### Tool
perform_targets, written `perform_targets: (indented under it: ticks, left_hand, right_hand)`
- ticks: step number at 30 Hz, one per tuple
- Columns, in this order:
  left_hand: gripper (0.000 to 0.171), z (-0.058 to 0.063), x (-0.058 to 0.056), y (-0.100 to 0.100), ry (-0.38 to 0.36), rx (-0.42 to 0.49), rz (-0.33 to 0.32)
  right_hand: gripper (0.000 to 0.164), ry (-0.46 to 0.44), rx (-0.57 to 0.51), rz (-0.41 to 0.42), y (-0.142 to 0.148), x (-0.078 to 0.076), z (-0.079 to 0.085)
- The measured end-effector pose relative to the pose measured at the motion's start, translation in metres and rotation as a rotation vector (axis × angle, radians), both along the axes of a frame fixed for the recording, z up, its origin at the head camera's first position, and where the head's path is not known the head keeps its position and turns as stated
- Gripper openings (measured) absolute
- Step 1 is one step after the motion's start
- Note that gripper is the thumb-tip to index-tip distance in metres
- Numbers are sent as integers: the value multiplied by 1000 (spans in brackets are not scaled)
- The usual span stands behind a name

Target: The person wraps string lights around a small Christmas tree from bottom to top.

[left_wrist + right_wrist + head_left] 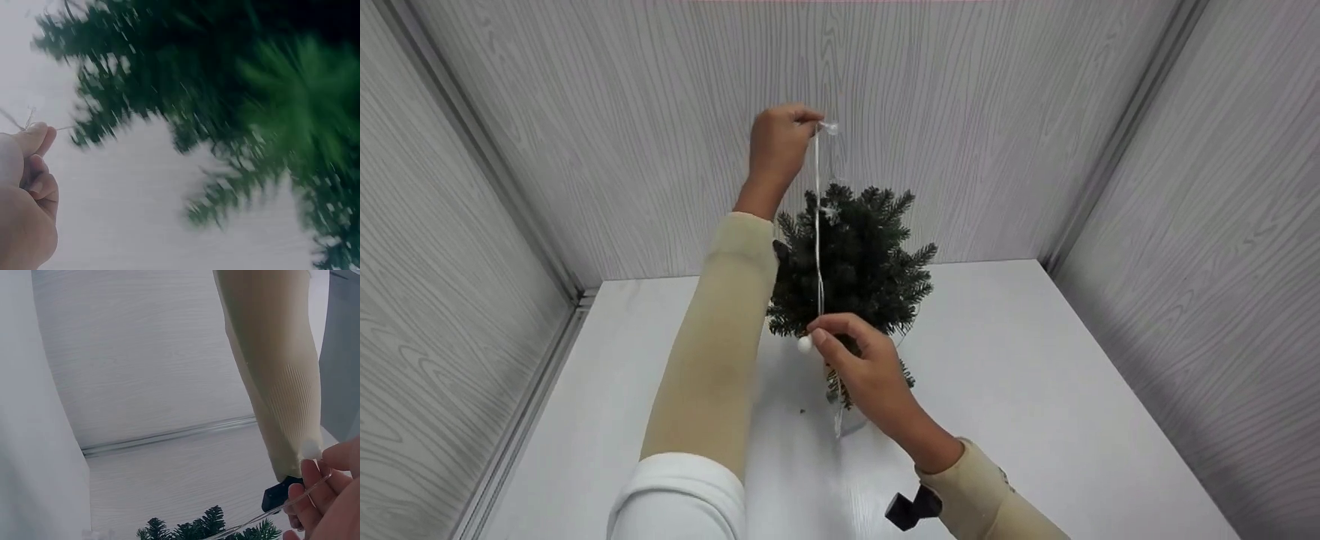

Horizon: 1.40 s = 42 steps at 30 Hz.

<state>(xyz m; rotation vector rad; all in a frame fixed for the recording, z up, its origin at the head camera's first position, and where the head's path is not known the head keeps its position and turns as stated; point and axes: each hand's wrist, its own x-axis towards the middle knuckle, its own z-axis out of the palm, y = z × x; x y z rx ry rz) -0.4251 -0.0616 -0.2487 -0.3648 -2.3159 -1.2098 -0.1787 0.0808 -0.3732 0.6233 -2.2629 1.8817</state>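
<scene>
A thin clear string of lights runs nearly straight up and down between both hands, in front of a small green artificial Christmas tree. My left hand, raised above the treetop, pinches the strand's upper part close to a small clear bulb. Lower down, my right hand pinches the strand between thumb and fingers beside a round white bulb. The right wrist view shows that white bulb at the fingertips. Below the right hand hangs more of the strand. The tree's lower part is partly hidden behind this hand.
The tree stands on a white table, near the grey wood-grain back wall. Similar panels rise at left and right. A black wrist-camera mount sticks out from the right sleeve. A tiny dark bit lies on the tabletop.
</scene>
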Motion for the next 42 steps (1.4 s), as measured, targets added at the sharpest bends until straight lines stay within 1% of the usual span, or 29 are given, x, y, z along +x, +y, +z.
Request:
perform_targets:
  ticks: [2, 6, 10, 13, 16, 21, 27, 30, 33, 36, 39, 42]
  left_hand:
    - [22, -8, -2, -15, -40, 36, 21]
    - [23, -22, 1, -40, -86, 89, 48]
    - [23, -37, 3, -57, -97, 142, 72]
    - [23, -51, 4, -69, -91, 192, 88]
    - [22, -70, 4, -79, -85, 236, 101]
    - [21, -99, 9, -91, -112, 285, 128]
    - [20, -122, 14, -96, -133, 309, 131]
    - [20, -132, 15, -99, -147, 294, 145]
    - [21, -139, 14, -101, -157, 291, 161]
    - [21, -141, 10, -105, -171, 312, 181]
    - [22, -137, 5, -107, -181, 371, 176]
    - [23, -128, 0, -107, -183, 428, 153]
  right_hand:
    - [24, -20, -13, 4, -1, 0, 1]
    - [24, -39, -23, 6, -4, 0, 3]
    - [22, -25, -10, 20, -5, 0, 2]
    - [21, -19, -17, 34, -5, 1, 0]
    - [20, -22, -26, 33, -1, 3, -2]
    - [19, -28, -32, 42, 5, 8, -6]
    - [19, -2, -10, 41, 13, 12, -10]
    - [21, -4, 5, 53, 14, 14, -14]
    - [21, -19, 17, 66, 16, 13, -16]
    - [20, -36, 19, 68, 16, 13, -17]
    - [20, -30, 22, 60, 16, 13, -15]
    - [21, -19, 20, 53, 16, 12, -13]
